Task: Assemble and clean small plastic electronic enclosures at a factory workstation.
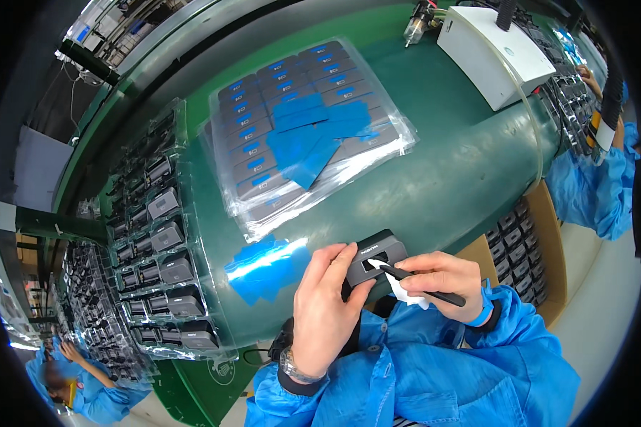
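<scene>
My left hand (324,313) is closed on a small dark grey device housing (386,243), fingers along its left end and thumb below. The housing has rounded corners and a dark rectangular opening in its face. Pinched in my right hand (449,276) is a slim black pen-shaped tool (443,295); its exact kind is unclear. A white wiping cloth (408,293) covers the tool's tip and hangs beneath it. The cloth-covered tip touches the housing at the opening.
Blue film pieces (267,269) lie left of my hands on the green table (449,160). Farther back, a plastic tray (399,139) holds grey parts under more film. Black-part trays (167,249) stand left. A white box (495,57) and cardboard carton (548,263) are right. Co-workers sit at both sides.
</scene>
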Demonstrator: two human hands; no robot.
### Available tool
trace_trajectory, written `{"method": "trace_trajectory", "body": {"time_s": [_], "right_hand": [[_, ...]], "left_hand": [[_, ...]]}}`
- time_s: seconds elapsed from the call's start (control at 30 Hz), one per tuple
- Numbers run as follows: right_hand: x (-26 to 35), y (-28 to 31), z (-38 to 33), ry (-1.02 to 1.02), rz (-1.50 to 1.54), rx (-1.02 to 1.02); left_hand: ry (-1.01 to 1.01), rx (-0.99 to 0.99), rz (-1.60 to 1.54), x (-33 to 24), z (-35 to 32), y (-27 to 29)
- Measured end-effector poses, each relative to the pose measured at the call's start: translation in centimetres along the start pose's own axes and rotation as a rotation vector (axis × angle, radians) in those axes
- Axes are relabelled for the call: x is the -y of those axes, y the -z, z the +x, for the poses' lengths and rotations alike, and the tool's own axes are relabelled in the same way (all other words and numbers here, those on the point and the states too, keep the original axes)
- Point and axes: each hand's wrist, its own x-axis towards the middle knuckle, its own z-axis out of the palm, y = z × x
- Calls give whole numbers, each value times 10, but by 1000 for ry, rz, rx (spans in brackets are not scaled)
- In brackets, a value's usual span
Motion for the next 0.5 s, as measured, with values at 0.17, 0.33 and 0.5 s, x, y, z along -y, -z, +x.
{"method": "trace_trajectory", "body": {"time_s": [0.17, 0.33, 0.5], "right_hand": [[-4, 5, 5, -70, 50, 20], [-5, 8, 7, -133, 82, 42], [-9, 7, 16, -180, 147, -1]], "left_hand": [[56, 53, -26, -4, 2, 5], [46, 68, -25, -3, 3, 6], [66, 79, -35, -4, 4, 7]]}}
